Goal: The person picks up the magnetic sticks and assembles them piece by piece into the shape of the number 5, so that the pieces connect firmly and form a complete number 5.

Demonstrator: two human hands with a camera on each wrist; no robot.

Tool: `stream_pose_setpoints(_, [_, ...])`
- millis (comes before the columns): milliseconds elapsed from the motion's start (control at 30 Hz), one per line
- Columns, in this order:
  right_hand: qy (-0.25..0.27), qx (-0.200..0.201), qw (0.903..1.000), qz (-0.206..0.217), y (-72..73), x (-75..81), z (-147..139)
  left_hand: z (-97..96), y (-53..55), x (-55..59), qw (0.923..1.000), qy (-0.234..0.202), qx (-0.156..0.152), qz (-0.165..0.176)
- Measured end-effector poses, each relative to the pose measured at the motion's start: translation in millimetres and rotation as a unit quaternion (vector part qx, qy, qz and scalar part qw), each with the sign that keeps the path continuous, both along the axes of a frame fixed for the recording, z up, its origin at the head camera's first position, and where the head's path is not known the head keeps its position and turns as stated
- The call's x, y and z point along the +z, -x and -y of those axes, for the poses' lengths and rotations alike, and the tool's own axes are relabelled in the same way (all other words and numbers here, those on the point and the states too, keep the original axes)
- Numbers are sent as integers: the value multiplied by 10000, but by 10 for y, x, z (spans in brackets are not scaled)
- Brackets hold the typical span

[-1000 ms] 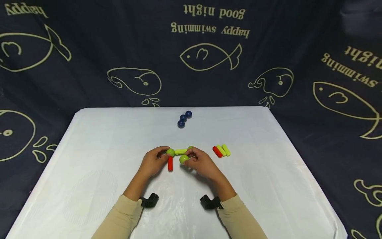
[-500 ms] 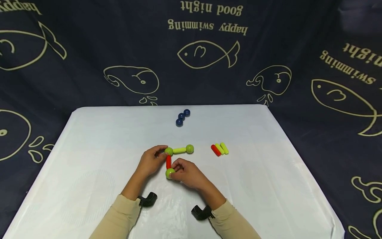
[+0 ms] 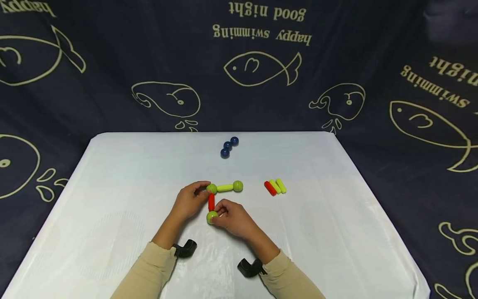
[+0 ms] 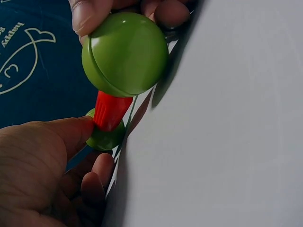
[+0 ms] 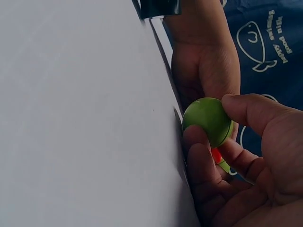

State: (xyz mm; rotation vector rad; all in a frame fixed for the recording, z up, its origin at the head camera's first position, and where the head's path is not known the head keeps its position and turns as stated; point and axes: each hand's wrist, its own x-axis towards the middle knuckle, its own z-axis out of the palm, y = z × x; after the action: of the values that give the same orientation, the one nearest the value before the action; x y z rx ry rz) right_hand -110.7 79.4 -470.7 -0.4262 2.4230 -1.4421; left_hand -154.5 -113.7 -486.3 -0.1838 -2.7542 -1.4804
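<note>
Two green balls (image 3: 237, 186) and a yellow-green rod (image 3: 225, 188) form a straight bar, and a red rod (image 3: 211, 202) runs toward me from the left-hand corner ball (image 3: 211, 189). My left hand (image 3: 189, 202) pinches that corner ball between thumb and fingers. At the near end of the red rod my right hand (image 3: 235, 218) pinches a third green ball (image 3: 211, 217), which meets the rod's end. The left wrist view shows this near ball (image 4: 125, 54) large in front, with the red rod (image 4: 111, 111) leading back to the left thumb.
Three dark blue balls (image 3: 228, 145) lie in a slanted row farther back on the white table (image 3: 149, 162). Right of the bar, a red rod (image 3: 270, 188) lies beside two yellow-green rods (image 3: 278, 186). A dark printed cloth (image 3: 239, 108) hangs behind the table.
My right hand has carried its green ball from near the bar's right end, leftward and toward me, to the red rod's near end. My left hand stays at the corner ball.
</note>
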Motion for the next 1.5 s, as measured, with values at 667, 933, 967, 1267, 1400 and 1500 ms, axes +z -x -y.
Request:
stream_pose_setpoints(667, [275,-182,9992,-225,127,139,-249,10,-27,55,9998,-86,31,183])
stream_pose_setpoints(933, [-179,-1033,9906,-878,342,241,-783,63,-192,208,9989,36,-128,456])
stream_pose_setpoints(967, [-321,-1084,9886,-991,359,246,-858,67,-231,226,9988,51,-166,466])
stream_pose_setpoints(1267, [-1519,-1242,9680,-1568,410,241,-1317,4,-553,278,9966,224,-668,429])
stream_pose_setpoints(1400, [-1800,-1070,9646,-1603,413,210,-1335,-16,-605,245,9965,288,-733,281])
stream_pose_setpoints(1500, [-1892,-992,9629,-1648,408,182,-1328,-3,-620,205,9968,254,-720,253])
